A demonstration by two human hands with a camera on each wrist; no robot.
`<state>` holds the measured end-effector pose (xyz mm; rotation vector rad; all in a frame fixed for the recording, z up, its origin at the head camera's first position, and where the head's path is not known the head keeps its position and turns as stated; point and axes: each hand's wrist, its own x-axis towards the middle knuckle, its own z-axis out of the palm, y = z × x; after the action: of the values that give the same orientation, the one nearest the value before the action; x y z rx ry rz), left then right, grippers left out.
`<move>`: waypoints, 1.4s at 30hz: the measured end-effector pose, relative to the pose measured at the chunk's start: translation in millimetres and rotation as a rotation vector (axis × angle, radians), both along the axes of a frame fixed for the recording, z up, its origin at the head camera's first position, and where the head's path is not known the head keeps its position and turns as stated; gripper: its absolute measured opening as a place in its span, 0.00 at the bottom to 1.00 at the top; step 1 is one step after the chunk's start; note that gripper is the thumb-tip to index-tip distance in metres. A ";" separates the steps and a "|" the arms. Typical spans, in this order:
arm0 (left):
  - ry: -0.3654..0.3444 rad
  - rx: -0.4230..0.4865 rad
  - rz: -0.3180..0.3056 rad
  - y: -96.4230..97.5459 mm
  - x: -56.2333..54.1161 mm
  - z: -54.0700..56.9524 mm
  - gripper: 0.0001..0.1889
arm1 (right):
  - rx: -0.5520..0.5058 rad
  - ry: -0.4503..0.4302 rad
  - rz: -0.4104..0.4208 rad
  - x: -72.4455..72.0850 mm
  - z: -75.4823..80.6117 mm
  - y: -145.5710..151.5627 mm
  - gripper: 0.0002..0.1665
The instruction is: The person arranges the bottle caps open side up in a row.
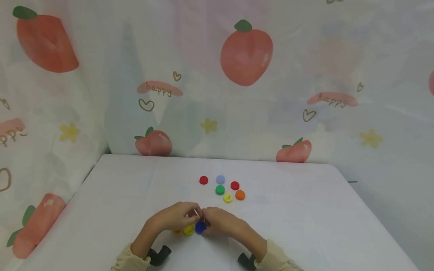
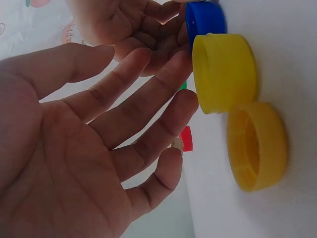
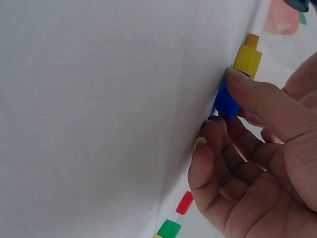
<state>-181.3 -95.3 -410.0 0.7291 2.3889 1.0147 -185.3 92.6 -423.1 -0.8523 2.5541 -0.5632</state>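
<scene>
While the right hand (image 1: 222,222) pinches the round blue plastic cap (image 1: 200,227) on the white bench (image 1: 291,210), probably to align it with the round yellow plastic cap (image 2: 225,74) just left of it, the left hand (image 1: 176,216) is near, its fingers apart.

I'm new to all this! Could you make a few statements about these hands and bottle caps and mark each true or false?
1. The right hand holds the blue cap. True.
2. The left hand is clenched in a fist. False: the left hand's fingers are spread apart.
3. The yellow cap is between the blue cap and the orange-yellow cap. True.
4. The green cap is nearer the person than the blue cap. False: the green cap is farther away.
</scene>
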 end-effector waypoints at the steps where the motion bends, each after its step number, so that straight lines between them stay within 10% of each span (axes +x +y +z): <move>1: -0.001 -0.002 0.004 0.1 0.6 -0.4 0.06 | 0.002 0.002 0.000 0.6 -0.6 -0.3 0.16; 13: 0.072 0.008 0.070 -2.0 -2.7 -1.4 0.09 | 0.013 -0.043 -0.021 -3.7 7.6 10.6 0.23; 24: 0.426 -0.035 0.413 1.4 -32.7 12.6 0.27 | -0.259 0.214 -0.230 -28.3 14.3 22.9 0.24; 42: 0.298 -0.130 0.383 5.7 -100.6 -0.4 0.20 | -0.301 0.162 -0.303 -94.4 17.6 14.5 0.23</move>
<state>-282.0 -89.6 -410.4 0.4054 2.9010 0.9322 -279.7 107.1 -405.5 -0.6265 2.8131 -1.0303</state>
